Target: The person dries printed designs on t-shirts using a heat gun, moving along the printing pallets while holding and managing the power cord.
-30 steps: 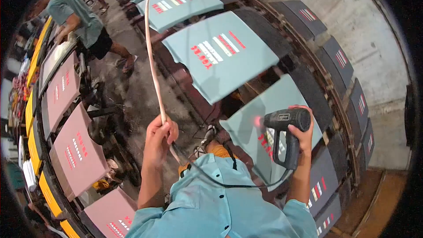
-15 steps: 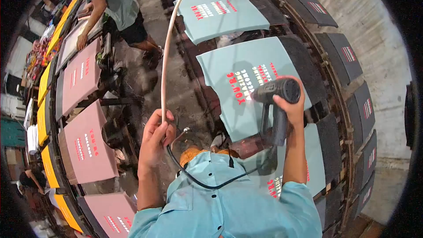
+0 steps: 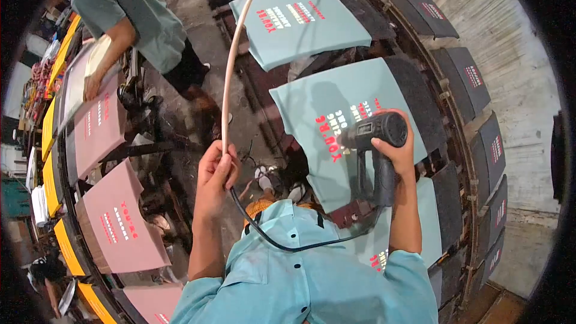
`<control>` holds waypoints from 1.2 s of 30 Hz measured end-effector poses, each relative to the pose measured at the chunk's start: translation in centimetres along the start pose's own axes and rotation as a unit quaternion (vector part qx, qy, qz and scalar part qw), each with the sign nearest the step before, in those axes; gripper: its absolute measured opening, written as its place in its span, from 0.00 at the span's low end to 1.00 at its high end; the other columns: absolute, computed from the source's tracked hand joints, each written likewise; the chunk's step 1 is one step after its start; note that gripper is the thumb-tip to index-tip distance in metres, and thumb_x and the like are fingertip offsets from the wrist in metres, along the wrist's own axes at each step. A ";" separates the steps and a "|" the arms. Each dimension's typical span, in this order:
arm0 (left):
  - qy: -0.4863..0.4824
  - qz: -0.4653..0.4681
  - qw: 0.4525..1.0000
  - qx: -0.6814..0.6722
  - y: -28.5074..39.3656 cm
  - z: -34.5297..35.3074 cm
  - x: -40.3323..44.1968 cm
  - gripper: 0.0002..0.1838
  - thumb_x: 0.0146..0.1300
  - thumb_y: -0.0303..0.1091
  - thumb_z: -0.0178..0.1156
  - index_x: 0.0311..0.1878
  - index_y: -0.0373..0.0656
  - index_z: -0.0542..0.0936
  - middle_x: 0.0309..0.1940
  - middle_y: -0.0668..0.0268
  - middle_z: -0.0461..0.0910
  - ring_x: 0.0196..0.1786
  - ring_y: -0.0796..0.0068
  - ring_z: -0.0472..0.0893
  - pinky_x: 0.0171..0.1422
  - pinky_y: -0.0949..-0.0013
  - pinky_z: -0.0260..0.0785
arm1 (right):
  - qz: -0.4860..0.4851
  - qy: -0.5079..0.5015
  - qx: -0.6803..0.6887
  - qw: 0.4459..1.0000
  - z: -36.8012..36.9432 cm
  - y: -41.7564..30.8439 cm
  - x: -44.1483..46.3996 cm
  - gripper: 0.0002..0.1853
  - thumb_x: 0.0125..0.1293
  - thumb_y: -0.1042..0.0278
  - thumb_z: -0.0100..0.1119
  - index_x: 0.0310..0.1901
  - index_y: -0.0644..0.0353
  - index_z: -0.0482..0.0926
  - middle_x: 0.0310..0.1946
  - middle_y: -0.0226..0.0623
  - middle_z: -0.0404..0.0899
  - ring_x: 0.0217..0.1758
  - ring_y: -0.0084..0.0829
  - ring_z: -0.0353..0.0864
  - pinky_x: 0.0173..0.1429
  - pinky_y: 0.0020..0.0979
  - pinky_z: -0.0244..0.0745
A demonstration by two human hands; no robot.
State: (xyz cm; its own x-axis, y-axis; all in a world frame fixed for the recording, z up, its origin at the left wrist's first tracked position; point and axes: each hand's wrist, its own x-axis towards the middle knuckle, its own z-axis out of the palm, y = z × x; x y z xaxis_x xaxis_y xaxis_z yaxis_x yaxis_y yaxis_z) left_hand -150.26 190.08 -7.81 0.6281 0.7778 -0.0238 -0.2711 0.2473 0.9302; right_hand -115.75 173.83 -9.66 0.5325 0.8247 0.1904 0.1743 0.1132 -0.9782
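My right hand is wrapped round a black heat gun, its nozzle pointing left over a light-blue printed fabric panel. Red and white lettering on that panel is partly hidden behind the tool. In my left hand, the fingers pinch a cable at the spot where a pale cord meets a black cord. From there the black cord sags across my shirt toward the heat gun's handle, while the pale one rises out of the top of the view.
More light-blue panels lie along the right-hand row, with dark panels beyond a rail. At left are pink panels and yellow ones. A person in a grey-green shirt bends over a frame there.
The co-worker has come closer and leans over the nearer pink panel with the frame. My view has shifted slightly; both my hands keep their holds, and the heat gun stays over the same panel.
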 end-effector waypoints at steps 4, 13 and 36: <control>-0.014 -0.018 1.000 -0.015 0.5 -0.9 0.9 0.09 0.76 0.38 0.51 0.45 0.41 0.71 0.22 0.78 0.63 0.21 0.90 0.60 0.27 0.80 0.49 | 0.015 0.028 0.016 0.999 1.9 0.3 2.8 0.31 0.46 0.82 0.72 0.55 0.64 0.73 0.52 0.40 0.79 0.54 0.29 0.80 0.62 0.33 0.74; -0.037 -0.024 0.997 -0.063 0.0 -1.4 1.3 0.09 0.78 0.39 0.49 0.45 0.43 0.70 0.19 0.79 0.60 0.21 0.90 0.58 0.27 0.79 0.48 | -0.006 -0.002 0.013 1.000 4.5 1.3 7.9 0.30 0.46 0.82 0.72 0.54 0.63 0.74 0.49 0.36 0.80 0.51 0.26 0.80 0.60 0.32 0.75; -0.018 -0.031 0.999 -0.001 -0.6 1.5 0.3 0.08 0.76 0.37 0.52 0.46 0.41 0.71 0.22 0.77 0.64 0.22 0.90 0.60 0.26 0.80 0.49 | 0.029 -0.058 -0.001 0.998 -0.3 -1.4 -0.2 0.33 0.43 0.78 0.75 0.54 0.63 0.73 0.51 0.38 0.79 0.55 0.29 0.79 0.63 0.33 0.72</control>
State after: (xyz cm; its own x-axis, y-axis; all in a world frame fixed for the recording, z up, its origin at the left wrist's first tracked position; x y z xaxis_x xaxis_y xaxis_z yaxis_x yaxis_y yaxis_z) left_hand -148.84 189.31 -7.85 0.6700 0.7393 -0.0676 -0.2331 0.2959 0.9263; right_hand -115.81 173.36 -8.26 0.4418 0.8888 0.1218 0.1479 0.0617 -0.9871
